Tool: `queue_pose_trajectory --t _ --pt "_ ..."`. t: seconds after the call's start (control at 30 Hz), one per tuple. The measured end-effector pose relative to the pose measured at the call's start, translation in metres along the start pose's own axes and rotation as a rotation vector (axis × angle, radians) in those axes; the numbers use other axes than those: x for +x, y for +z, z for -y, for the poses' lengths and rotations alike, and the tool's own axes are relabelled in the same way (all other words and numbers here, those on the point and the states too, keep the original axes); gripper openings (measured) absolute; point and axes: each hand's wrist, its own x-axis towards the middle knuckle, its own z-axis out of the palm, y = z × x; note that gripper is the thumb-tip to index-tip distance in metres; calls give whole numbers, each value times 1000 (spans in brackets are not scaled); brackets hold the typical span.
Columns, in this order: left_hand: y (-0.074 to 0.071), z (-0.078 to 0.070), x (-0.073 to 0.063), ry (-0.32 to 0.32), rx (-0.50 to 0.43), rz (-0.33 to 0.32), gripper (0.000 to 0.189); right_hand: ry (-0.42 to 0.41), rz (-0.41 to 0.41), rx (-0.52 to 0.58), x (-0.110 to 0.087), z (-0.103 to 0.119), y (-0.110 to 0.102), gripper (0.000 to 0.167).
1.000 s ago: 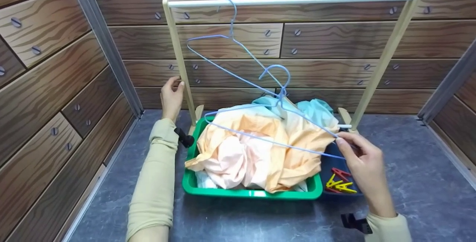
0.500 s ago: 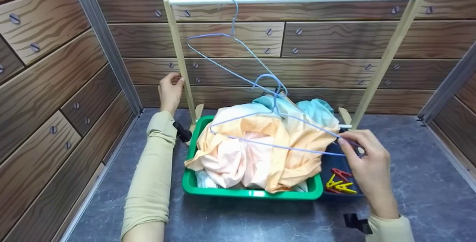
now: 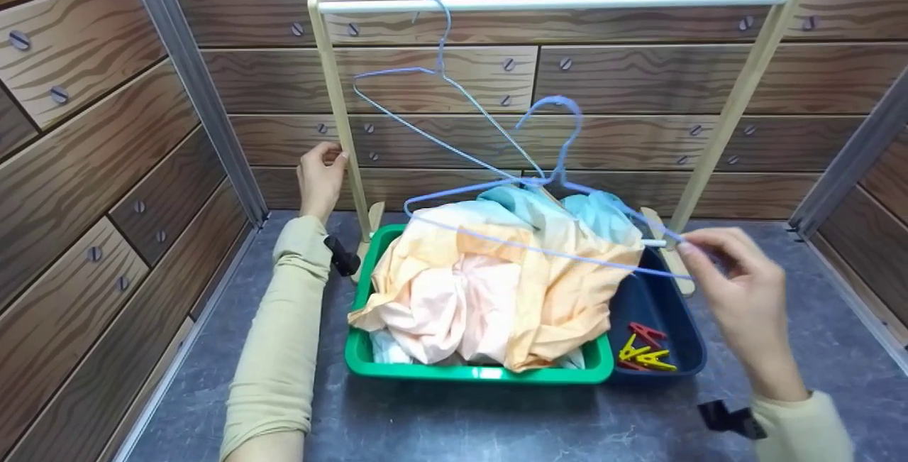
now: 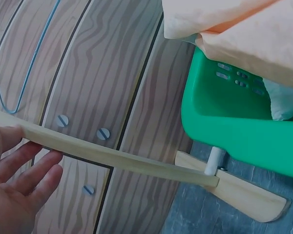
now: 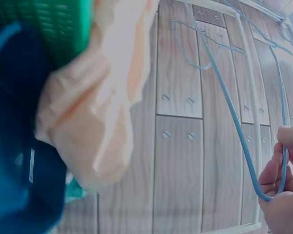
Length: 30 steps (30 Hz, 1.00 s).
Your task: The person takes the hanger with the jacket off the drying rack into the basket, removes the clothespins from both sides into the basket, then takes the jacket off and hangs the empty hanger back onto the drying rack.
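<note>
In the head view my right hand point(image 3: 741, 302) pinches the right corner of a blue wire hanger point(image 3: 562, 177), whose hook points up. The hanger is raised over a heap of peach, white and teal cloth point(image 3: 489, 306) in a green basket point(image 3: 482, 375). My left hand point(image 3: 320, 177) holds the left post of a wooden clothes rack point(image 3: 336, 86), with its thumb on the near side of the post point(image 4: 102, 153) in the left wrist view. A second blue hanger point(image 3: 441, 57) hangs bare from the rack's white rail point(image 3: 603, 1), near its left end.
Right of the basket is a dark blue bin point(image 3: 691, 348) with several red and yellow clothespins point(image 3: 649, 355). The rack's wooden foot point(image 4: 249, 197) stands beside the basket. Wood-patterned walls point(image 3: 638, 79) enclose the back and sides of the dark tabletop point(image 3: 454, 419).
My right hand dips slightly, then moves right and up with the held hanger, whose hook now stands higher. More of the blue bin shows. My left hand stays at the post.
</note>
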Motion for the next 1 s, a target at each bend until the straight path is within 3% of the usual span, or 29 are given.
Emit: queue_pose_trajectory --t 0.1,0.4,0.63,0.77,0.9,1.0 --pt "-1 1 0 6 12 3 20 30 -14 -25 12 4 -14 12" --pt "-2 0 -2 10 -1 8 20 145 -135 -76 35 -31 -67 19" --pt "-1 2 0 18 6 -5 20 285 -286 245 45 -44 -96 12" --pt "0 3 -1 18 7 -4 20 289 -278 70 53 -52 -101 12" --pt "1 3 -1 23 9 -12 20 242 -237 -112 67 -57 -99 15" --pt "1 2 -1 26 11 -13 21 210 -217 -175 81 -57 -93 18"
